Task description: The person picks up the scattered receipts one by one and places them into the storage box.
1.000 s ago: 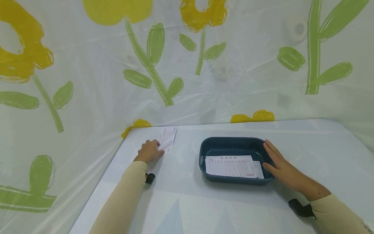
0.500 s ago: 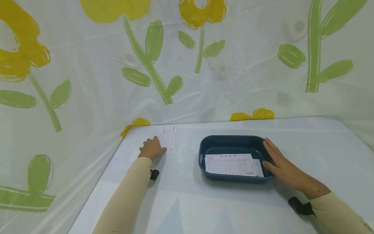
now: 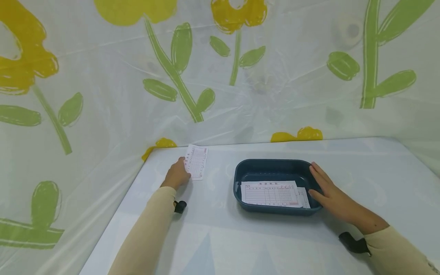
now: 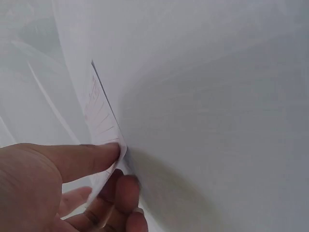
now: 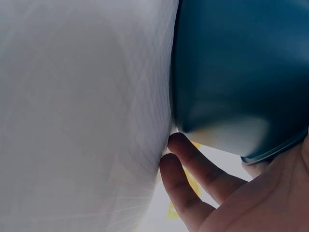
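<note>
A small white slip of paper (image 3: 196, 162) with red print lies at the table's far left corner, its left edge lifted. My left hand (image 3: 177, 175) pinches that slip (image 4: 104, 123) between thumb and fingers. A dark blue tray (image 3: 271, 167) stands mid-table and holds a printed form (image 3: 269, 194) with another paper under it. My right hand (image 3: 328, 193) rests with straight fingers against the tray's right wall (image 5: 227, 82); the right hand's fingers (image 5: 193, 166) touch its outer side near the bottom.
The white table (image 3: 240, 236) is hemmed in by a plastic curtain with yellow flowers and green leaves (image 3: 178, 76) at the back and left. Black wrist straps (image 3: 354, 244) sit on both sleeves.
My left hand has taken hold of the slip's left edge and raised it off the table. My right hand and the tray have stayed put.
</note>
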The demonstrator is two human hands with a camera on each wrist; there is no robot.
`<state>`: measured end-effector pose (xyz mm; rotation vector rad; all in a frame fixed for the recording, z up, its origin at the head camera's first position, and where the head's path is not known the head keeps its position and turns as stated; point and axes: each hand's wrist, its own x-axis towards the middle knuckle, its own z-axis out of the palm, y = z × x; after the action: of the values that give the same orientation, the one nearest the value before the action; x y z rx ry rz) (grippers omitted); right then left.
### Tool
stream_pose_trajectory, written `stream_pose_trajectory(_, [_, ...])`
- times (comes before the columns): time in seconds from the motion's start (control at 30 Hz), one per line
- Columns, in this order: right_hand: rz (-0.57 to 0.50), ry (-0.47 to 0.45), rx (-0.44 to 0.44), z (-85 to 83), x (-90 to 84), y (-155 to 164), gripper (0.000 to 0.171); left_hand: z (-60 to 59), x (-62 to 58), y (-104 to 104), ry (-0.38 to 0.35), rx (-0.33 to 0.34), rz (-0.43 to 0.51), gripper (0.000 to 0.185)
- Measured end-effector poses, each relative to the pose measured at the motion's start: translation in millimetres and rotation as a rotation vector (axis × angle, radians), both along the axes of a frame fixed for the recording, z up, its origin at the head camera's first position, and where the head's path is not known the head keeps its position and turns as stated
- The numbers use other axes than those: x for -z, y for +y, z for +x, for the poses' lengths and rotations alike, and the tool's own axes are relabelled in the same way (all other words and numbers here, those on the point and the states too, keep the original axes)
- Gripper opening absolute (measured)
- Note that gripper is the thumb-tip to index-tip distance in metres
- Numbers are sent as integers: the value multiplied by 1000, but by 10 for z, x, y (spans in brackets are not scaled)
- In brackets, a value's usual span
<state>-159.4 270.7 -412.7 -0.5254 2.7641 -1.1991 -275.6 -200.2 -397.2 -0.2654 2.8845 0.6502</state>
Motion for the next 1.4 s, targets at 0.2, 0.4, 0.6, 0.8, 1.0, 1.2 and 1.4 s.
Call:
stream_pose_trajectory(0.2, [4,8,-7,-3,-13,4,77,9,-3,-22,87,-15,33,67])
stream_pose_trajectory(0.4, [1,12,-12,-1,-21,4,77,76,-23,-27,136,-23,82,58])
stream_pose_trajectory(0.6, [-5,16,-12,-6,-18,4,77,170,-62,-19,210,-11,109,53])
stream_pose_trajectory(0.8, [-12,15,-18,-9,-17,6,77,259,-123,15,278,-12,124,48])
stream_pose_trajectory(1.0, [-19,18,-17,-9,12,7,77,378,-185,93,341,-15,166,45])
stream_pose_trajectory(1.2, [-15,18,-11,0,29,3,77,501,-241,178,455,20,197,42])
stream_pose_trajectory(1.4, [-13,20,-10,12,-5,-3,77,567,-302,299,527,68,241,39])
